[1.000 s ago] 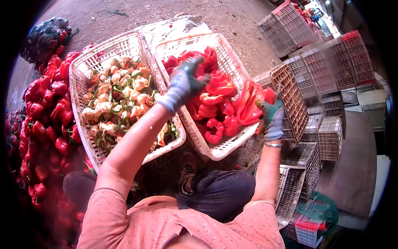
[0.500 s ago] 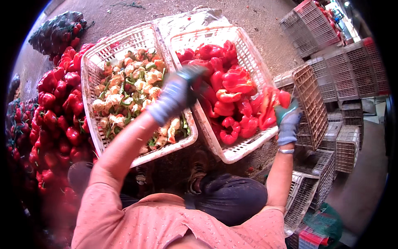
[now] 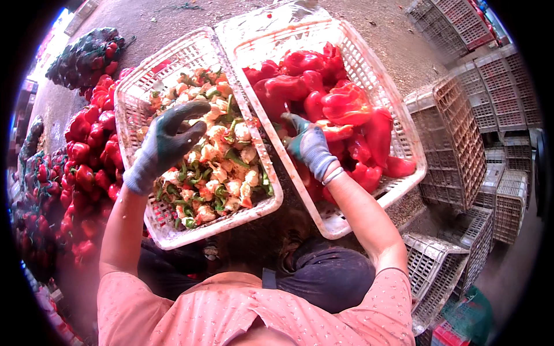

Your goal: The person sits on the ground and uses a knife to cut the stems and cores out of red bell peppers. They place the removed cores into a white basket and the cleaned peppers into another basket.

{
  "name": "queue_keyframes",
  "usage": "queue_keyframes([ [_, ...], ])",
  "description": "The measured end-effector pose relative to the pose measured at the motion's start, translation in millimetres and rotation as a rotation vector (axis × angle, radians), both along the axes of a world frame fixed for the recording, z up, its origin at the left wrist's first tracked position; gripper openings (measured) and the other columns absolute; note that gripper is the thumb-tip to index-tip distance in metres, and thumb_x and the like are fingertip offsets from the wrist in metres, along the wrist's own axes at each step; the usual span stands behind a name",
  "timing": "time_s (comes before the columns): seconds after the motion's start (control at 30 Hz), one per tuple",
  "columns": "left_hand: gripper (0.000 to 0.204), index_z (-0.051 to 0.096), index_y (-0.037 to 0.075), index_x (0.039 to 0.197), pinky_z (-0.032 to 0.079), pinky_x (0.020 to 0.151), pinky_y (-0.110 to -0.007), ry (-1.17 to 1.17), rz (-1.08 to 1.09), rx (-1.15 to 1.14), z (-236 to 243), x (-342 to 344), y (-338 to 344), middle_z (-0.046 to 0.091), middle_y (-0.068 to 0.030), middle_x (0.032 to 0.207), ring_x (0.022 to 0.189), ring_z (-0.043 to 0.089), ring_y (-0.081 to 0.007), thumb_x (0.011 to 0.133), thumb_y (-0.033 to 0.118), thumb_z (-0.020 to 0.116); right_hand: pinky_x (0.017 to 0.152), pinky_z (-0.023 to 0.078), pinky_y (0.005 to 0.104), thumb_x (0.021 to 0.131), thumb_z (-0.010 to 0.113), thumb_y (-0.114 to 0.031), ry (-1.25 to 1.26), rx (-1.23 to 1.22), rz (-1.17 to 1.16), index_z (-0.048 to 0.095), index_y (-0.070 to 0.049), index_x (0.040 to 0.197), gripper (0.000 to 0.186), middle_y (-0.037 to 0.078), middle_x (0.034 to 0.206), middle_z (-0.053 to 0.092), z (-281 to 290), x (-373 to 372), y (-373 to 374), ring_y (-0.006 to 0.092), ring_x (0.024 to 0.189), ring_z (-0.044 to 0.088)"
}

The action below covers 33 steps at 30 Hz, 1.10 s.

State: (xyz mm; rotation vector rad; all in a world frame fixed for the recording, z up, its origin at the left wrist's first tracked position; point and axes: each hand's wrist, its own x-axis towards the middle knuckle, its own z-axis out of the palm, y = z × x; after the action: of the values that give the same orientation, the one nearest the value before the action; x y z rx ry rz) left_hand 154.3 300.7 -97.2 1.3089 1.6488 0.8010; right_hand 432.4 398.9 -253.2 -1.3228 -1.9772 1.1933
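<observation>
My left hand [image 3: 176,135], in a grey-blue glove with a dark coated palm, hovers over the left white crate [image 3: 151,218]. Its fingers curve apart from the thumb with nothing between them. Below it lie pale pepper cores with green stems [image 3: 216,167], filling much of that crate. My right hand [image 3: 307,141], gloved alike, is at the inner side of the right white crate [image 3: 332,229], fingers drawn together. A thin shiny piece [image 3: 287,108] pokes up by its fingertips; its kind is unclear. Cored red peppers [image 3: 346,106] are heaped around that hand.
Whole red peppers [image 3: 86,167] form a large pile on the left, with a dark net sack [image 3: 83,57] of them beyond. Brown-stained crates [image 3: 447,138] and more stacked crates [image 3: 441,265] stand on the right. A green net [image 3: 470,314] lies at lower right.
My left hand has moved left, from between the crates to above the cores. My right hand has let go of a red pepper at the right crate's outer side and moved left.
</observation>
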Motion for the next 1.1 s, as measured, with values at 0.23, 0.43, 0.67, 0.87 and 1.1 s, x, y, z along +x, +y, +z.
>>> queue_keyframes([
  [0.23, 0.040, 0.058, 0.002, 0.132, 0.043, 0.102, -0.031, 0.032, 0.155, 0.130, 41.0, -88.4, -72.5, 0.063, -0.0072, 0.128, 0.119, 0.056, -0.0142, 0.093, 0.009, 0.063, 0.090, 0.051, 0.0448, 0.077, 0.070, -0.024, -0.229, 0.235, 0.171, 0.068, -0.009, 0.119, 0.045, 0.021, 0.112, 0.066, -22.7, -14.8, 12.2, 0.0393, 0.106, 0.062],
  [0.43, 0.034, 0.059, 0.006, 0.131, 0.049, 0.090, -0.028, -0.063, 0.603, 0.267, 61.1, -166.2, -204.3, 0.065, -0.0036, 0.125, 0.111, 0.061, -0.0115, 0.098, 0.012, 0.058, 0.092, 0.050, 0.0356, 0.094, 0.051, -0.007, 0.247, -0.176, 0.184, 0.061, -0.001, 0.124, 0.032, 0.012, 0.116, 0.066, -62.4, 3.7, 31.7, 0.0231, 0.105, 0.062],
  [0.67, 0.027, 0.062, 0.008, 0.124, 0.052, 0.069, -0.024, -0.015, 1.403, 0.145, -12.7, -201.9, -449.1, 0.067, 0.0000, 0.110, 0.101, 0.062, -0.0098, 0.098, 0.016, 0.058, 0.088, 0.052, 0.0313, 0.099, 0.053, -0.014, 0.507, -0.786, 0.079, 0.052, -0.008, 0.132, 0.034, 0.004, 0.119, 0.059, -78.4, 19.9, 59.9, 0.0176, 0.101, 0.059],
  [0.87, 0.028, 0.065, 0.006, 0.116, 0.051, 0.057, -0.026, 0.147, 1.488, -0.034, -136.0, -168.2, -575.2, 0.067, -0.0029, 0.095, 0.071, 0.060, -0.0094, 0.089, 0.015, 0.066, 0.062, 0.047, 0.0216, 0.091, 0.064, -0.010, 0.048, -0.142, 0.047, 0.047, -0.007, 0.138, 0.051, 0.001, 0.105, 0.064, 72.1, -13.9, 2.8, 0.0080, 0.070, 0.055],
  [1.1, 0.073, 0.045, 0.019, 0.144, 0.030, 0.116, -0.047, 0.734, 1.215, -0.417, -211.8, -193.8, -528.8, 0.042, -0.0119, 0.151, 0.140, 0.037, -0.0315, 0.078, 0.033, 0.073, 0.057, 0.044, 0.0190, 0.090, 0.067, -0.021, 0.042, -0.218, 0.147, 0.048, -0.008, 0.140, 0.055, 0.002, 0.116, 0.061, 191.1, -56.9, -36.2, 0.0097, 0.079, 0.060],
])
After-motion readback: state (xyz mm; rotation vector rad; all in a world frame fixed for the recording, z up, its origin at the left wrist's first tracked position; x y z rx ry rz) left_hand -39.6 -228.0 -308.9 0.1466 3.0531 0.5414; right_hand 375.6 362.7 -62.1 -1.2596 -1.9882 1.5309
